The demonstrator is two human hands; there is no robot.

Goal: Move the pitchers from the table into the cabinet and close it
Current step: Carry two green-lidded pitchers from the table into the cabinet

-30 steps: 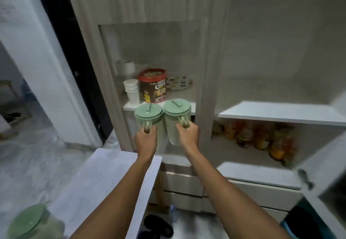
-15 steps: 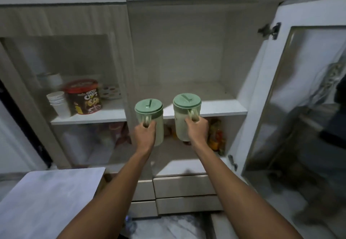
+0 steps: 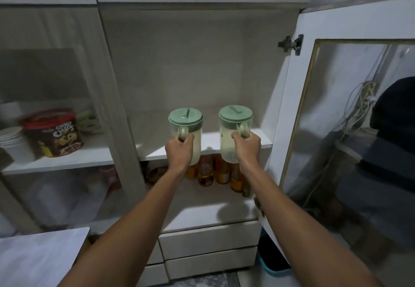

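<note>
Both arms outstretched, left hand (image 3: 179, 149) and right hand (image 3: 247, 147) each clench a pitcher handle before the cabinet shelf (image 3: 258, 144)

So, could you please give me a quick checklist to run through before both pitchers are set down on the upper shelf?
1. Cabinet door swung open: ok.
2. Upper shelf bare where the pitchers would land: ok.
3. Left hand grip on left pitcher handle: ok.
4. Right hand grip on right pitcher handle: ok.
5. Green lids seated: ok.
6. Pitcher bases clear the shelf edge: cannot tell.
</note>
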